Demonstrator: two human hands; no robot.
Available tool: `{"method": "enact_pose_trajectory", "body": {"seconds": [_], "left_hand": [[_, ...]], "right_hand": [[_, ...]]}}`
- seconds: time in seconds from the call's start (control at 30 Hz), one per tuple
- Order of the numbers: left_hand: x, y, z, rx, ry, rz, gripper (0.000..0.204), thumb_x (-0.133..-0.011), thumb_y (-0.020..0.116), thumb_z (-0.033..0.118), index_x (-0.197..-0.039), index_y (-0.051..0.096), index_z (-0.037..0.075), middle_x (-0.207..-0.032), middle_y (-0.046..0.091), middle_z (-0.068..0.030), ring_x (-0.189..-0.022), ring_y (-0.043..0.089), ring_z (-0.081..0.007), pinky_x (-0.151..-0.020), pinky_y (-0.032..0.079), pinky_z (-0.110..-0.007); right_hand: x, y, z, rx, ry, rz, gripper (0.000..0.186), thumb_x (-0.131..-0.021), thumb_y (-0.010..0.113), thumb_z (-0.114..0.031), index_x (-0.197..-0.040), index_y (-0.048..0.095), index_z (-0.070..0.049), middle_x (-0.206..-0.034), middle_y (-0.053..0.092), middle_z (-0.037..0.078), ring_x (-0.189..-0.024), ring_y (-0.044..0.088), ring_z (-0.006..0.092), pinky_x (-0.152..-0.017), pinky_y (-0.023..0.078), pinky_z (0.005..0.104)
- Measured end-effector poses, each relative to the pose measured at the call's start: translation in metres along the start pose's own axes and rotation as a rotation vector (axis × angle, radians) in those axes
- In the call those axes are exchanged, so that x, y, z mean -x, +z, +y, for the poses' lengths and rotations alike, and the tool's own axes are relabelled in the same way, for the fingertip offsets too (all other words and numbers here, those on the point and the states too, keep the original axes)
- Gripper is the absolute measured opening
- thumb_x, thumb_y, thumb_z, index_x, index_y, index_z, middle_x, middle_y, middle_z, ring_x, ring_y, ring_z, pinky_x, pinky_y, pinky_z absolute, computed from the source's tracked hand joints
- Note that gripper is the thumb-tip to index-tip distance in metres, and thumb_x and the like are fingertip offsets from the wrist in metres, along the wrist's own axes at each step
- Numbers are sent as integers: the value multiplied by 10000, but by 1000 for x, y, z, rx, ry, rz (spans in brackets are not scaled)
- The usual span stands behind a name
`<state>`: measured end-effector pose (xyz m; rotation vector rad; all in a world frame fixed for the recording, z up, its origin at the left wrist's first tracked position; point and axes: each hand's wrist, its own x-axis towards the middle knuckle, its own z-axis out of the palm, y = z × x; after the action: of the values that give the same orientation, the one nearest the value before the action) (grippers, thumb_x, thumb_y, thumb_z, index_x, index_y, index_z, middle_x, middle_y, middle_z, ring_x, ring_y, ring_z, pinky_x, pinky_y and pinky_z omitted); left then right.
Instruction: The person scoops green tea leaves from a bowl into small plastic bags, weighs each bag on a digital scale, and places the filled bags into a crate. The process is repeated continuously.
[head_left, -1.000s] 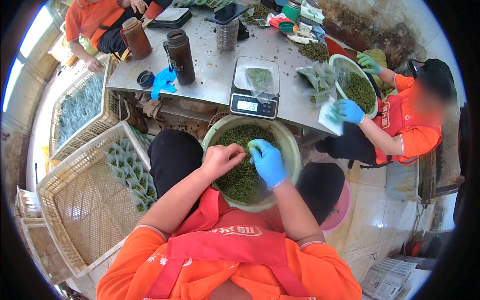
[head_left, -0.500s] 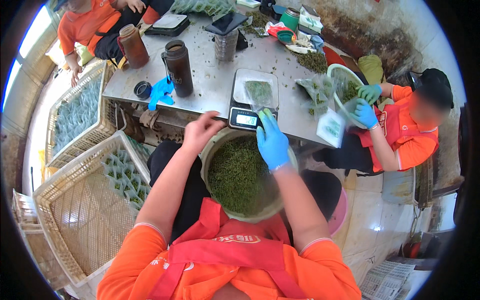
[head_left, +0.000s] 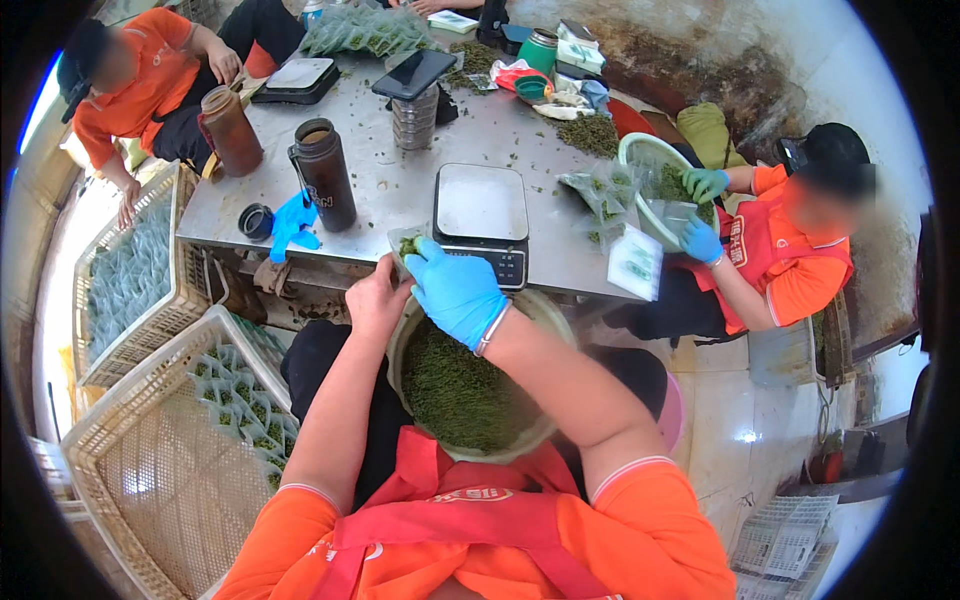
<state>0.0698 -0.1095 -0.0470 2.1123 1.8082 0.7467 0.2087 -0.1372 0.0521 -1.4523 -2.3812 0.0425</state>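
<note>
Clear bag of plant bits (head_left: 399, 251), just left of the scale (head_left: 482, 204): left hand (head_left: 377, 302) and gloved right hand (head_left: 458, 296) each pinch it, grip closed. Probably light, limp, slippery; best held by its edges.

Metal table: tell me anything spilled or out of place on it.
Green bits lie loose on the tabletop toward the far side, outside any container, so they look spilled. A blue glove lies unworn at the front edge, seemingly discarded.
</note>
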Motion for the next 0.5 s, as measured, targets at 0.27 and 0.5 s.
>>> {"method": "enact_pose_trajectory", "body": {"seconds": [0.27, 0.5], "left_hand": [[11, 3, 1, 95, 29, -18, 559, -693, 643, 192, -1227, 480, 158, -846, 651, -101, -736, 633, -299, -631, 491, -398], [9, 11, 0, 70, 225, 103, 595, -659, 669, 184, -1230, 500, 166, -891, 652, -117, -689, 624, -312, -616, 488, -402]], "right_hand": [[5, 28, 4, 24, 56, -210, 252, -838, 477, -154, -1074, 557, -114, -1080, 579, 147, -746, 639, 305, -601, 513, 410], [15, 43, 19, -43, 82, -182, 183, -833, 476, -158, -957, 589, -85, -966, 605, 164, -748, 635, 315, -617, 512, 430]]}}
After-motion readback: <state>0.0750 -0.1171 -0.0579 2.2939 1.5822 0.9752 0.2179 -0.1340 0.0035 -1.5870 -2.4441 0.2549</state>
